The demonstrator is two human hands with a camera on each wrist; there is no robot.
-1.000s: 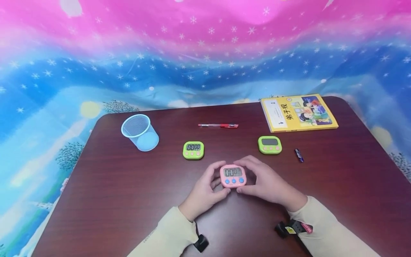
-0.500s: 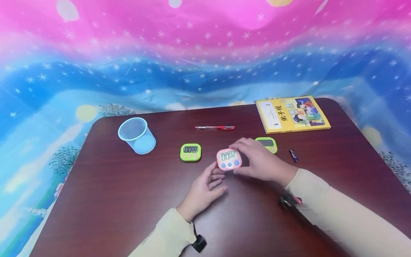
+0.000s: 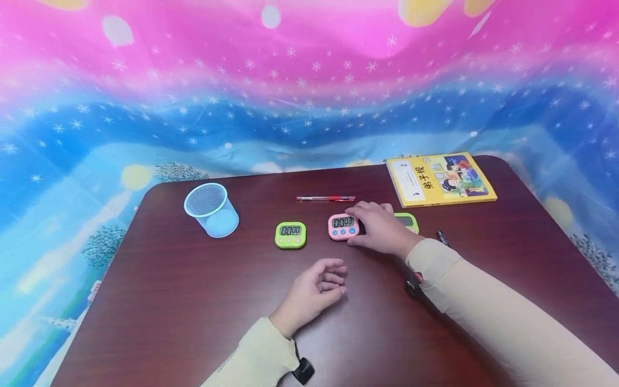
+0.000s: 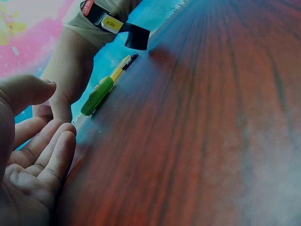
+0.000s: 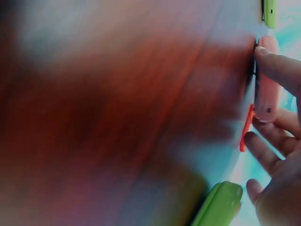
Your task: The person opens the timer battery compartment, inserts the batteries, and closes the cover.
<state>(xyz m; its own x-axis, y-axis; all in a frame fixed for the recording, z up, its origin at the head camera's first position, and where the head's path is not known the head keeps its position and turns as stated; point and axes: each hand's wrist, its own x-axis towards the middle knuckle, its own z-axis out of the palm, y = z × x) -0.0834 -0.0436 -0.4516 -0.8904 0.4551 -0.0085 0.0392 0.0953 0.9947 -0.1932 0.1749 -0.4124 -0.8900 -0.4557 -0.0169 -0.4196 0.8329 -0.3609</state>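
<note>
In the head view, a pink digital timer with blue buttons shows 00:03, its face turned up. My right hand grips its right side between thumb and fingers. Edge-on in the right wrist view, the pink timer appears at or just above the tabletop; I cannot tell which. My left hand is apart from it, nearer the front, with relaxed fingers and nothing in them. One green timer, reading 00:00, lies left of the pink one. Another green timer is partly hidden behind my right hand.
A blue mesh pen cup stands at the left on the dark wooden table. Behind the timers lies a red pen. A yellow book is at the back right, and a small battery lies beside my right sleeve.
My right hand has carried the pink timer away from me, level with the green ones. My left hand has let go of it and stayed behind. Its display has counted up to 00:03.
</note>
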